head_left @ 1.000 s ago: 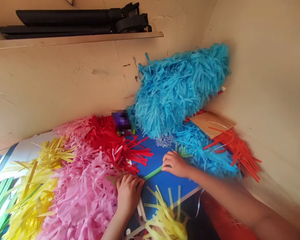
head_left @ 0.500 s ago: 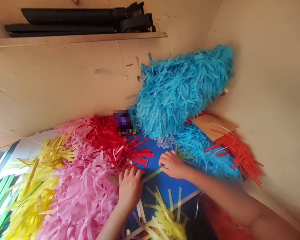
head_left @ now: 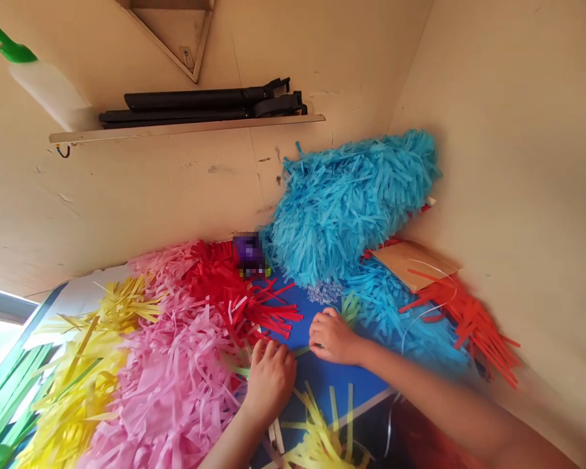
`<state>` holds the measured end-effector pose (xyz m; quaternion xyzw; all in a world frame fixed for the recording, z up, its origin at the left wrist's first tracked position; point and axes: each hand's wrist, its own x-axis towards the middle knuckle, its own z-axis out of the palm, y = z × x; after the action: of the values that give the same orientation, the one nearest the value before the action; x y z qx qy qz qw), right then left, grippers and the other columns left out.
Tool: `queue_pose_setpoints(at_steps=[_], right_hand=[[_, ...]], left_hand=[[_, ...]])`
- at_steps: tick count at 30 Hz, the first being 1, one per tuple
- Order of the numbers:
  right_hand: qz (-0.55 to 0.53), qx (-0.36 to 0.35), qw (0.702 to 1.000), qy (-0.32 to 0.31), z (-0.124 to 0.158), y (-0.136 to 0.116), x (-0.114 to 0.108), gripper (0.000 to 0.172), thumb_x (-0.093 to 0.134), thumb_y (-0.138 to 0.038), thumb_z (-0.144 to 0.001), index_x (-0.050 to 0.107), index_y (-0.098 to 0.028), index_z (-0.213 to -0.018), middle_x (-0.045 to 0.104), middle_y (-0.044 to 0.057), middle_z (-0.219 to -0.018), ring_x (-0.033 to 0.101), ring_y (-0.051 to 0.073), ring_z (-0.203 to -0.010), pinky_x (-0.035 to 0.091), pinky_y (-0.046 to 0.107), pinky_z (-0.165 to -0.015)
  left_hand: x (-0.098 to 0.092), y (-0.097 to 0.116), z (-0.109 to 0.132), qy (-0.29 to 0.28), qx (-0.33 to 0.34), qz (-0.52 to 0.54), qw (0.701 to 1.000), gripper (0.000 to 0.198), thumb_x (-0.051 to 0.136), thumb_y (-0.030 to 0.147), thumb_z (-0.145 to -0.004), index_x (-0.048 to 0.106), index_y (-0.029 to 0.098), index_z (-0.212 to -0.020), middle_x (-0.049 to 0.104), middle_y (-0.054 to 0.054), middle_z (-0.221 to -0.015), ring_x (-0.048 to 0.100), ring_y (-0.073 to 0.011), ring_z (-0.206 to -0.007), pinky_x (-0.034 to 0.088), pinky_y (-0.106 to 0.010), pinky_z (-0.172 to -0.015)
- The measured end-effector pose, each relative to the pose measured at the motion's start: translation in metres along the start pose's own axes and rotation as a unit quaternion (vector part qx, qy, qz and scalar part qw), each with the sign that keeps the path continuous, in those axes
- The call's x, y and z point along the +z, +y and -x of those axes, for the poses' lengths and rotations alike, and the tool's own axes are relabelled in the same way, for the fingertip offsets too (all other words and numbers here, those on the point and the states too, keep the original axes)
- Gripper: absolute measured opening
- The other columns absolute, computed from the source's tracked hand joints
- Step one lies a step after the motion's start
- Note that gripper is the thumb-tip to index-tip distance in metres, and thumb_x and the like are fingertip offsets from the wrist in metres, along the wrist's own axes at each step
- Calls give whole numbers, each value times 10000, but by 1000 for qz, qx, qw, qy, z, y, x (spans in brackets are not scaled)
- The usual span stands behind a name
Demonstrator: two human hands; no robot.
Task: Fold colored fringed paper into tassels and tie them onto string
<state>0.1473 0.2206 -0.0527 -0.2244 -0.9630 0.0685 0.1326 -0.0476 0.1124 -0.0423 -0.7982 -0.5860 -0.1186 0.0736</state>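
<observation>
A light green tissue-paper tassel (head_left: pixel 350 309) stretches between my hands, its fringed end fanning out beyond the right hand. My right hand (head_left: pixel 333 337) is closed around it, fingers curled. A twisted green length crosses the gap to my left hand (head_left: pixel 272 378), also closed on it, and more green strips poke out on that hand's far side. Both hands are just above the blue tabletop (head_left: pixel 315 384). Yellow tissue fringe (head_left: pixel 317 436) lies in front of them. The fingertips and most of the held middle are hidden.
Pink fringe (head_left: pixel 176 384), red fringe (head_left: pixel 215 280) and yellow fringe (head_left: pixel 73 404) heap up on the left. A large blue fringed bundle (head_left: pixel 351 202) leans in the corner. Clear beads (head_left: pixel 325 292), an envelope-like brown paper piece (head_left: pixel 415 264) and orange-red fringe (head_left: pixel 473 319) lie nearby. A shelf (head_left: pixel 190 130) holds black objects.
My left hand has moved closer to the right hand, shortening the green stretch between them. The right hand stays nearly in place. The view has tilted upward, showing more wall.
</observation>
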Motion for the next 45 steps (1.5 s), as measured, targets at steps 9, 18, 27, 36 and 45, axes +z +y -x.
queue_pose_setpoints(at_steps=[9, 18, 27, 36, 45], right_hand=[[2, 3, 1000, 21, 3, -21, 3, 163, 537, -207, -975, 662, -189, -871, 690, 48, -873, 516, 205, -905, 272, 409, -888], [-69, 84, 993, 34, 21, 5, 14, 116, 725, -281, -897, 735, -227, -795, 703, 16, -883, 538, 198, -899, 305, 362, -810], [-138, 205, 969, -22, 12, 8, 0, 114, 764, -178, -802, 726, -212, -701, 683, 8, -833, 551, 189, -893, 340, 326, -813], [-119, 231, 962, -79, -5, 7, -12, 82, 777, -226, -750, 699, -231, -778, 682, -9, -816, 542, 198, -855, 309, 323, -775], [-9, 48, 998, -33, 3, -17, -4, 167, 569, -178, -970, 701, -225, -878, 706, 23, -957, 533, 214, -982, 267, 452, -990]], left_hand=[[6, -2, 0, 5, -19, 1, 1000, 235, 513, 135, -949, 669, 217, -792, 685, -6, -780, 609, -207, -882, 323, -434, -1000], [3, -17, 8, -54, -42, 40, 997, 184, 534, 186, -964, 713, 229, -944, 727, -36, -956, 620, -255, -947, 340, -479, -970], [0, -20, -4, -111, -153, 81, 979, 141, 596, 235, -895, 708, 230, -809, 694, -58, -947, 617, -288, -942, 434, -437, -784], [3, -12, -5, -54, -18, 80, 995, 362, 652, 136, -869, 683, 362, -1149, 711, -1, -1081, 565, -254, -1117, 303, -465, -1070], [16, -13, 3, 20, 47, 51, 997, 165, 697, 222, -875, 716, 301, -1019, 740, 21, -990, 587, -239, -1014, 290, -456, -1033]])
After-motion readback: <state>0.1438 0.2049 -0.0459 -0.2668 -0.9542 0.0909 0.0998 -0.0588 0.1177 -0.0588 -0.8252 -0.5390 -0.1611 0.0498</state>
